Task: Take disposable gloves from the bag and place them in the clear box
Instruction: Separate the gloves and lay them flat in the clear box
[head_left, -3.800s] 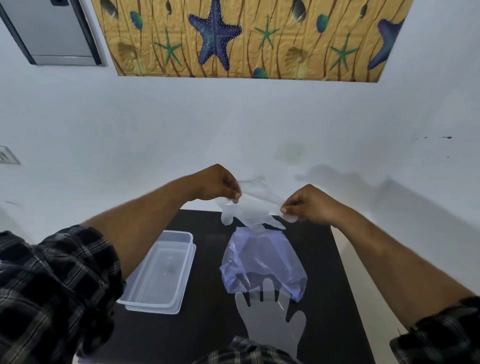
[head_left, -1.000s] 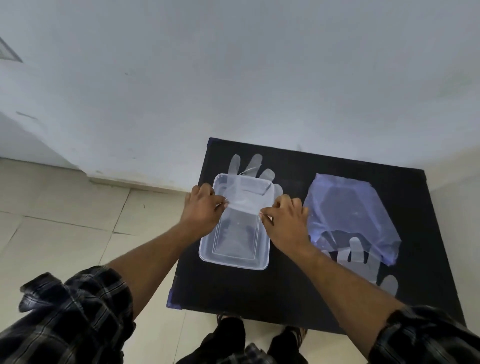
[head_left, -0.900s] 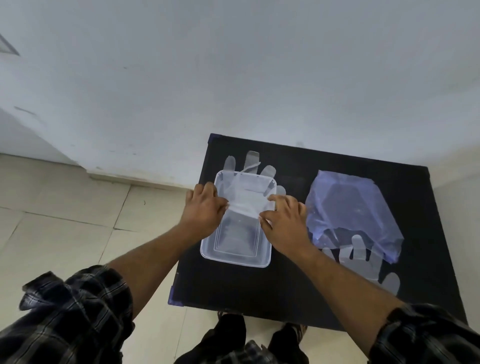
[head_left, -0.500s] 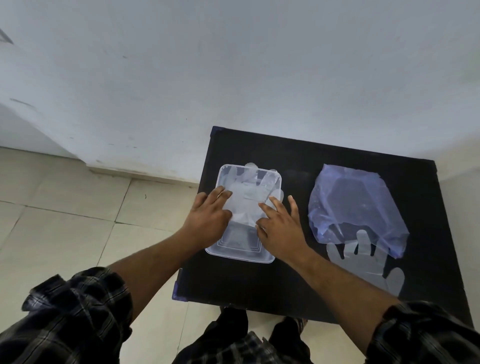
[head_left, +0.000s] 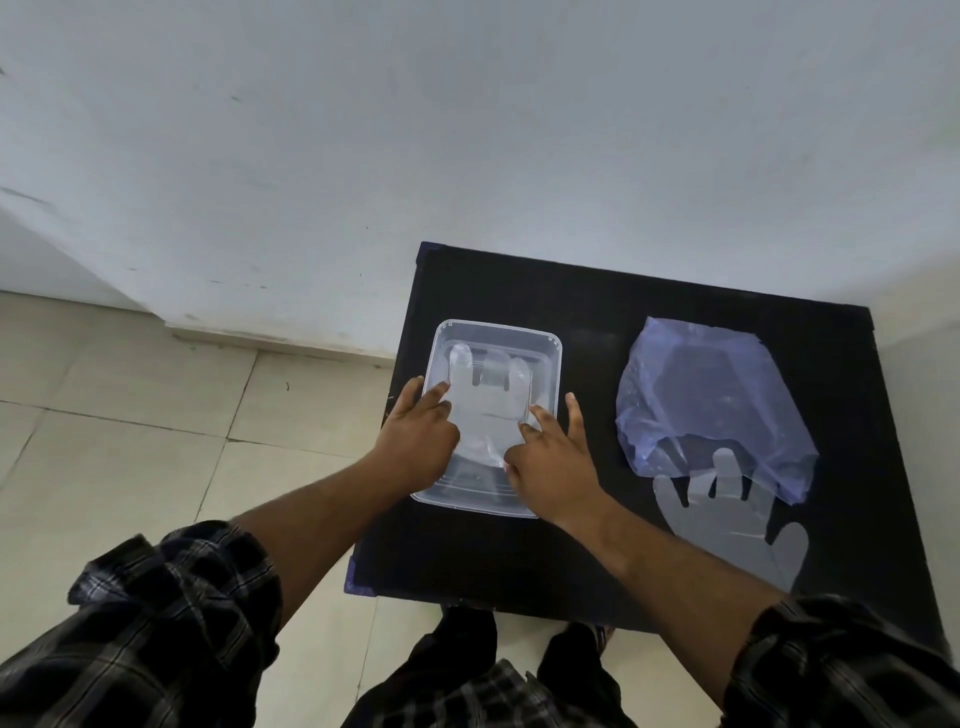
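Note:
A clear plastic box (head_left: 554, 358) sits on the left half of the black table (head_left: 587, 301). A thin translucent glove (head_left: 488, 400) lies flat inside it, fingers toward the wall. My left hand (head_left: 421, 441) and my right hand (head_left: 550, 457) rest in the box's near half, fingers spread, pressing on the glove's cuff end. To the right lies a crumpled blue-violet plastic bag (head_left: 711, 395). A second glove (head_left: 727, 514) sticks out of the bag's near opening, fingers pointing into the bag.
The table stands against a white wall (head_left: 467, 130). Beige floor tiles (head_left: 130, 441) lie to the left, below the table's left edge. My legs and shoes (head_left: 467, 639) show under the near edge.
The glove, earlier held stretched over the box by both hands with its fingers hanging past the far rim, now lies fully inside. Both hands have let go and flattened onto it.

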